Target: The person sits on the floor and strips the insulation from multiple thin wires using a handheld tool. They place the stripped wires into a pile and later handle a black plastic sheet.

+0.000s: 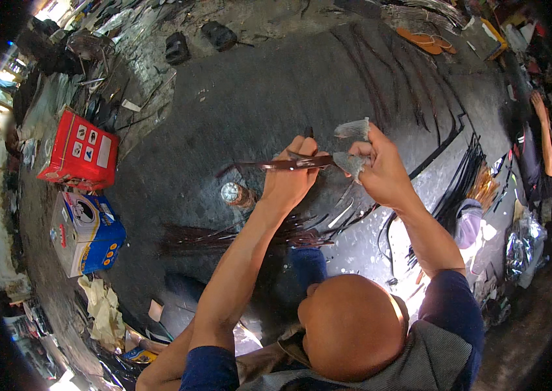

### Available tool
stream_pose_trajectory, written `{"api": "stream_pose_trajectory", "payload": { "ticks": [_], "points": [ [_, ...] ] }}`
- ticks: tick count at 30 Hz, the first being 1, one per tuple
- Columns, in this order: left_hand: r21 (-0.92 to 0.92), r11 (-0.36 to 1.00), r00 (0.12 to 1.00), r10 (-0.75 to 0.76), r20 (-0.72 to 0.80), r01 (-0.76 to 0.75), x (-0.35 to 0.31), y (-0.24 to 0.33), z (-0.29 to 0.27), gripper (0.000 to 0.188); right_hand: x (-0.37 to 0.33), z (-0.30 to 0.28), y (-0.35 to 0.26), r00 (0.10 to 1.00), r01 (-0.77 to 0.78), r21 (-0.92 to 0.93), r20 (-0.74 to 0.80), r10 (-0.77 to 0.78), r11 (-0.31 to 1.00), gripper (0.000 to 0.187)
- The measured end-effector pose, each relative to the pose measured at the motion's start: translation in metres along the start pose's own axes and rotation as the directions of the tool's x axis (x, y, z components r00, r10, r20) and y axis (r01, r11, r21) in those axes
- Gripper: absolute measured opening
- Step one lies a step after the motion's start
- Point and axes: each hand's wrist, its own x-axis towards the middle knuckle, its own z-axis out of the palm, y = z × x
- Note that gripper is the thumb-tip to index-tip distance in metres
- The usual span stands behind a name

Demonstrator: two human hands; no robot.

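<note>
My left hand (292, 171) is closed around a flat, glossy dark brown strip (250, 165) that lies level across it. A short black piece (309, 132) stands out above the left fingers; what it belongs to is hidden. Grey cloth covers (354, 128) wrap the index finger and thumb of my right hand (380, 166). That index finger is raised, while the other fingers curl toward the thumb, where the strip's right end meets the cover. Below the hands, a bundle of similar brown strips (191, 238) lies on a dark floor sheet (224, 111), near a bottle or jar with a pale top (232, 193).
A red box (84, 150) and a blue-and-white box (90, 233) stand at the left. Long dark strips (413, 85) lie at the far right, near orange sandals (426, 42). Black strips (458, 173) bunch at the right, beside another person's arm (546, 133). Dark footwear (217, 36) lies at the back.
</note>
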Motion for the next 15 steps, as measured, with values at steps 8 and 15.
{"api": "stream_pose_trajectory", "payload": {
  "ticks": [8,15],
  "points": [
    [-0.492,0.851,0.981,-0.128,0.147,0.185,0.01,0.013,-0.005,0.022,-0.01,-0.046,-0.03,0.994,-0.014,0.129,-0.108,0.028,0.992,0.05],
    [-0.134,0.989,0.997,-0.062,0.035,0.067,0.007,-0.042,-0.006,0.016,-0.033,-0.055,-0.065,0.965,-0.003,-0.068,-0.264,-0.015,0.998,0.049]
  ]
}}
